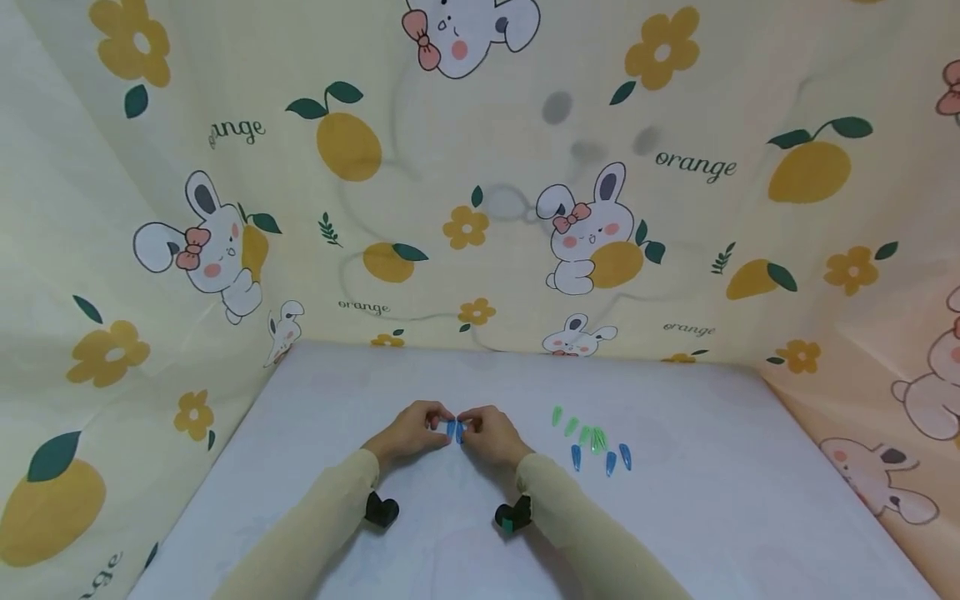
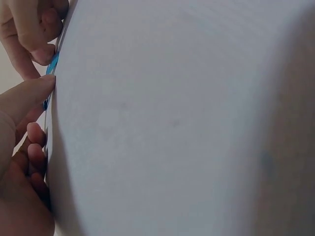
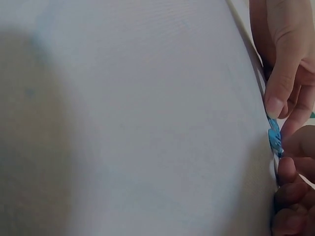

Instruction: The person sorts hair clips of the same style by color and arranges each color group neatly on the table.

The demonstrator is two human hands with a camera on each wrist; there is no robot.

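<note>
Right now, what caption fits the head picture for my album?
Left hand and right hand pinch two blue hair clips; green hair clips lie nearby.

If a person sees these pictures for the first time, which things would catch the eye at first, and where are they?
Probably the cream backdrop printed with rabbits and yellow fruit, rising behind the white table. Next, near the table's middle, the left hand and right hand pinch two small blue clips side by side. To their right, green clips and three blue clips lie loose on the table.
</note>
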